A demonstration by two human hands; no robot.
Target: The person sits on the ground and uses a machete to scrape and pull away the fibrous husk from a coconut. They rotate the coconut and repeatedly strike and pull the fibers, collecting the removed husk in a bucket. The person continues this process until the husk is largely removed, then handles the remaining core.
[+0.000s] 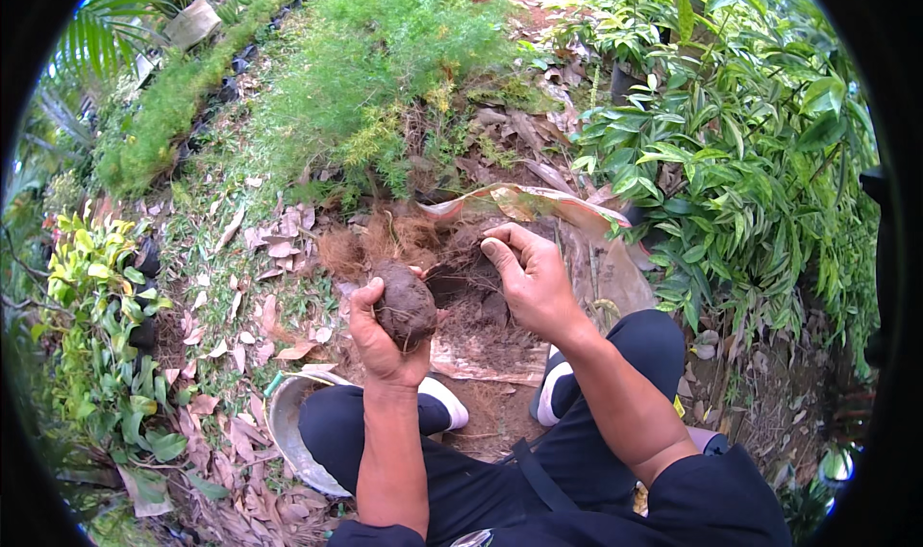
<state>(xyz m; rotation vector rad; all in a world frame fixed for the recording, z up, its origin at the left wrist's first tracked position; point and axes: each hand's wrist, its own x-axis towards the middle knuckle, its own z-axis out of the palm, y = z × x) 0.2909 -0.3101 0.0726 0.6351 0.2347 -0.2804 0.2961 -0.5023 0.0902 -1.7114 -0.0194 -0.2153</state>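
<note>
My left hand (386, 331) grips a rounded ball of dark brown soil (405, 305), with the thumb on its near left side and thin roots or fibres across its surface. To its right, my right hand (530, 276) has thumb and forefinger pinched together on what look like thin fibre strands (479, 248). Beneath both hands, loose dark soil (497, 305) lies on a worn woven plastic sack (490, 359). A heap of brown coconut fibre (389, 237) sits just beyond the soil ball. A dark piece (448, 284) between the hands cannot be made out.
A grey basin or bucket (288, 421) stands by my left knee. Feathery green plants (389, 64) grow ahead, and leafy variegated shrubs (707, 143) crowd the right. Potted yellow-green plants (86, 258) line the left. Dry leaves (245, 439) cover much of the ground.
</note>
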